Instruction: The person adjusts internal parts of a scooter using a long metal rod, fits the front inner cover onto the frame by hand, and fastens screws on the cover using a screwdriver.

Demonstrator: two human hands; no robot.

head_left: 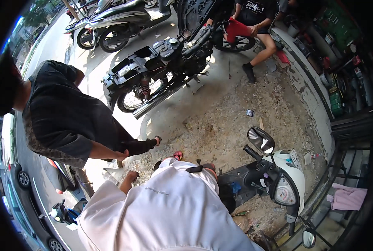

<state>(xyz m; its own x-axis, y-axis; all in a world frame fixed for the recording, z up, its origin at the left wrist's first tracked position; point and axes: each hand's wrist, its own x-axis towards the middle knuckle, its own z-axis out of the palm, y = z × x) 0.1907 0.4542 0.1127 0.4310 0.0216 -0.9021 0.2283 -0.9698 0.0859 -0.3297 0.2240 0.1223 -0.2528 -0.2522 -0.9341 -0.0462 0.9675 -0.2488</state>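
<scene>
My left hand [132,175] hangs low beside my white shirt [161,205], over the gravelly ground. Its fingers look loosely apart, with nothing visible in them. My right hand is out of sight; the shirt covers much of the lower middle. To my right stands a white scooter [295,175], its handlebar and round mirror [261,140] toward me. Ahead, a partly stripped motorcycle [157,71] shows its bare frame, exhaust pipe and rear wheel. A person in a dark shirt [65,113] stands close on my left, one hand [121,155] near my left hand.
Another person [255,21] sits at the back right. A small blue can [249,113] and a thin rod [229,67] lie on the ground. Parked motorcycles [119,25] line the back. Tools fill shelves [341,83] at right; pink cloth [347,196] hangs below. Cars [23,184] are at left.
</scene>
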